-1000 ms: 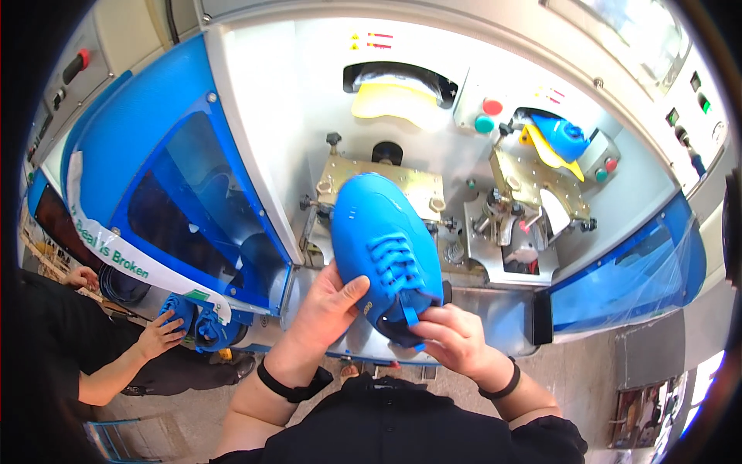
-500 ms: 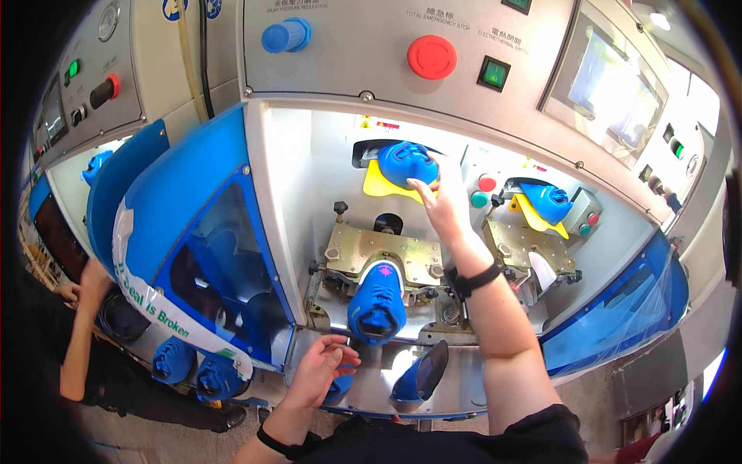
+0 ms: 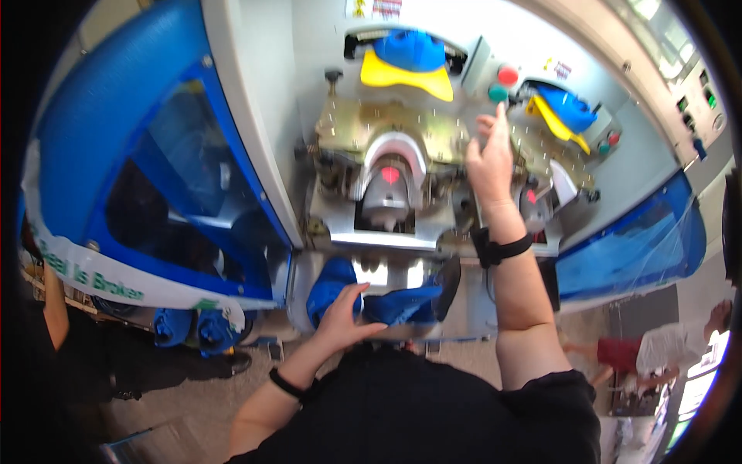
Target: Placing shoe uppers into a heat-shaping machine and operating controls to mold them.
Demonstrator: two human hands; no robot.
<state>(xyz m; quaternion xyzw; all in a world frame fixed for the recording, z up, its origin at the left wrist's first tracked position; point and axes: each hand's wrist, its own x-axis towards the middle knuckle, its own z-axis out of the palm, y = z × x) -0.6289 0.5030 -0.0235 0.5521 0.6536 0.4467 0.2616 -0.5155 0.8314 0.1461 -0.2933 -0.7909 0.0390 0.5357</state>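
Note:
On the metal shelf in front of me lie blue shoe uppers (image 3: 331, 288), one of them on its side (image 3: 402, 305) with its dark opening to the right. My left hand (image 3: 344, 319) is at these uppers, thumb and fingers apart, and whether it touches them is hard to tell. My right hand (image 3: 492, 158) is raised with the index finger stretched toward the green button (image 3: 498, 93), which sits below a red button (image 3: 507, 75); contact cannot be made out. The lower metal mould (image 3: 386, 193) stands bare. Above it, a blue upper (image 3: 410, 51) sits over a yellow pad (image 3: 406, 76).
A second station at the right carries another blue upper (image 3: 568, 107) on a yellow pad. Blue window doors flank the bay at left (image 3: 178, 178) and right (image 3: 638, 232). A co-worker's dark-clothed body (image 3: 116, 348) is at the left, near more uppers (image 3: 216, 331).
The upper on the lower mould has come off it. My right hand has left the top upper and moved right toward the buttons. The view has tilted down.

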